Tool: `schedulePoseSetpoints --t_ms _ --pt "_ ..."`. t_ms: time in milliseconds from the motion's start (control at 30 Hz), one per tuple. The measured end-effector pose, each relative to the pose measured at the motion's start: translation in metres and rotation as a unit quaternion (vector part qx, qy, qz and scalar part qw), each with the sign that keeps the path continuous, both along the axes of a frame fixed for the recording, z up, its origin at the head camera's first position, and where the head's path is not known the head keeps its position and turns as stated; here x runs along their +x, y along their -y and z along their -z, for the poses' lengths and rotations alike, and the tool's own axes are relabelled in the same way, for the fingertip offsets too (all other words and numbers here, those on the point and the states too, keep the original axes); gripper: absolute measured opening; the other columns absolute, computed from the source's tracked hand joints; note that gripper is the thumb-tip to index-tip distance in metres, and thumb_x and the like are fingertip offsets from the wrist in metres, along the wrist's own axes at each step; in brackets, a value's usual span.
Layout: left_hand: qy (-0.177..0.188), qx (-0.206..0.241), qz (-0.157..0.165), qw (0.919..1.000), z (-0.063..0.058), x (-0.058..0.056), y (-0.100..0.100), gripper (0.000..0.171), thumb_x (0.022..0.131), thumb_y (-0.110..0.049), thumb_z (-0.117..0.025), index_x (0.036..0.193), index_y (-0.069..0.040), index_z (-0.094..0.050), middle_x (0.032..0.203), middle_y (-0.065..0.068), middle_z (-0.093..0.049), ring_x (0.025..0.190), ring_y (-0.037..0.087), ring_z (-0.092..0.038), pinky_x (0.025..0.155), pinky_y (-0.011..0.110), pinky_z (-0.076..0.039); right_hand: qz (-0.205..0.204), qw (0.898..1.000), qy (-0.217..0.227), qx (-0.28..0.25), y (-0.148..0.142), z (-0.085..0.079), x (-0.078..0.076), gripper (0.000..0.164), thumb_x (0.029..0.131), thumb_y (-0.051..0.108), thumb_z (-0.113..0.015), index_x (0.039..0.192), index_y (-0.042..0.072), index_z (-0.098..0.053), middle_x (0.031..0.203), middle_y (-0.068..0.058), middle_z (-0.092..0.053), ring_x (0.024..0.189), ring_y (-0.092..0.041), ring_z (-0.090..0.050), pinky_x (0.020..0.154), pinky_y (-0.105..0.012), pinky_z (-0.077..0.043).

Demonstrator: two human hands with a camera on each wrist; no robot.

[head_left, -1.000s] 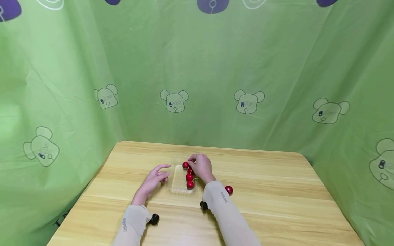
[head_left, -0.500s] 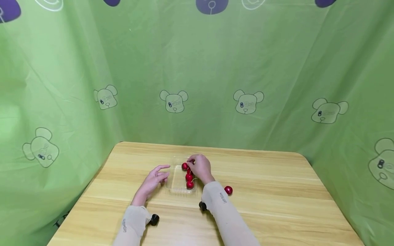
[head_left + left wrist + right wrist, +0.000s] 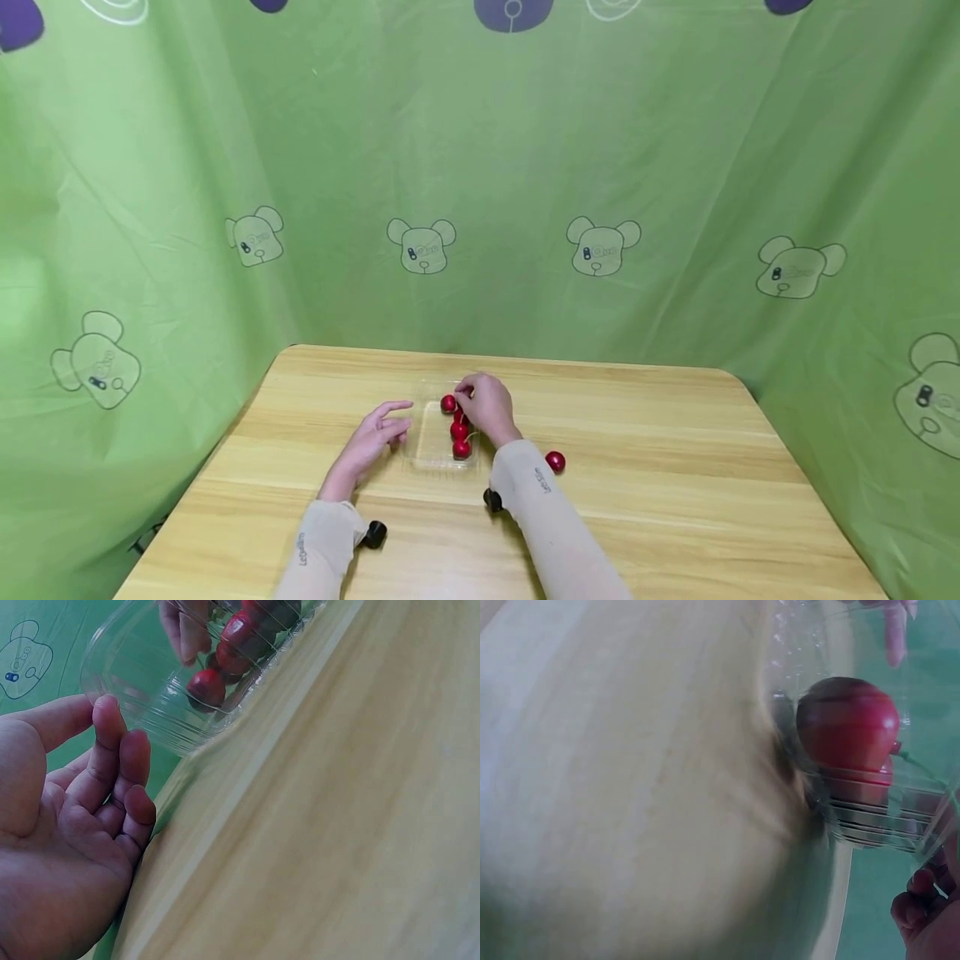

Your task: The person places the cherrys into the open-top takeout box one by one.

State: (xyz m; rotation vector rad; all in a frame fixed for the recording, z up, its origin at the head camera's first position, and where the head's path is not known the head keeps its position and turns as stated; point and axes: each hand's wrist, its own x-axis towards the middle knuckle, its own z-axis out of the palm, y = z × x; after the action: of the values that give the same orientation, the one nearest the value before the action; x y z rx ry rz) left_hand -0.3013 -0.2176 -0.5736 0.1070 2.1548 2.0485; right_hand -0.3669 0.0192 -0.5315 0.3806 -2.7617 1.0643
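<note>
A clear plastic container (image 3: 431, 461) stands on the table, with several red cherries (image 3: 459, 431) lined up along its right side. My right hand (image 3: 489, 408) reaches over the far right part of it. Its thumb and finger pinch at the stem of the farthest cherry (image 3: 447, 404); in the left wrist view that cherry (image 3: 206, 690) sits just below the fingertips. My left hand (image 3: 371, 437) is beside the left wall, fingers loosely extended, and in the left wrist view its fingertips (image 3: 109, 712) are right at the rim. In the right wrist view, one cherry (image 3: 847, 724) shows large through the plastic.
A single cherry (image 3: 555, 462) lies on the wooden table (image 3: 675, 483), right of the container and close to my right sleeve (image 3: 543, 500). A green curtain (image 3: 510, 308) with bear prints hangs behind the table and along both sides.
The farthest cherry has shifted very slightly left at my right fingertips. Both hands stay almost in place; the whole view drifts a little.
</note>
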Motion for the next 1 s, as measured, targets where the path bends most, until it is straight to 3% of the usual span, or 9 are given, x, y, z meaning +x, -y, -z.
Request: schedulePoseSetpoints --t_ms 300,633,867,1000 --pt "0.001 0.001 0.002 1.0 0.002 0.0 -0.001 0.053 0.102 -0.027 -0.065 0.15 -0.01 -0.049 0.086 0.002 -0.067 0.086 0.017 -0.06 0.083 0.031 -0.05 0.009 1.0 0.015 0.001 -0.003 -0.002 0.002 0.009 0.094 0.016 -0.076 0.101 0.013 -0.08 0.103 -0.003 -0.074 0.083 -0.018 -0.059 0.081 -0.036 -0.051" --pt "0.001 -0.01 0.001 0.9999 0.001 0.003 -0.003 0.053 0.103 -0.026 -0.065 0.15 -0.01 -0.049 0.089 0.005 -0.068 0.087 0.017 -0.059 0.085 0.032 -0.049 0.012 1.0 0.008 -0.013 -0.021 -0.005 0.003 0.031 0.097 0.024 -0.073 0.126 0.015 -0.073 0.106 -0.004 -0.063 0.085 -0.018 -0.057 0.074 -0.033 -0.047" --pt "0.003 -0.013 0.0 0.9999 -0.002 0.004 -0.001 0.054 0.102 -0.029 -0.066 0.15 -0.011 -0.049 0.089 0.004 -0.069 0.089 0.017 -0.06 0.086 0.033 -0.049 -0.013 0.999 0.028 -0.044 -0.045 -0.022 0.009 0.032 0.1 0.023 -0.069 0.13 0.012 -0.07 0.106 -0.005 -0.065 0.077 -0.017 -0.055 0.068 -0.03 -0.047" --pt "0.004 -0.011 0.0 0.9999 -0.003 0.003 0.0 0.054 0.102 -0.029 -0.066 0.15 -0.012 -0.05 0.091 0.005 -0.069 0.09 0.018 -0.06 0.088 0.034 -0.048 -0.034 0.998 0.034 -0.049 -0.059 -0.034 0.013 0.03 0.101 0.022 -0.069 0.128 0.011 -0.071 0.106 -0.004 -0.067 0.08 -0.017 -0.057 0.07 -0.03 -0.049"
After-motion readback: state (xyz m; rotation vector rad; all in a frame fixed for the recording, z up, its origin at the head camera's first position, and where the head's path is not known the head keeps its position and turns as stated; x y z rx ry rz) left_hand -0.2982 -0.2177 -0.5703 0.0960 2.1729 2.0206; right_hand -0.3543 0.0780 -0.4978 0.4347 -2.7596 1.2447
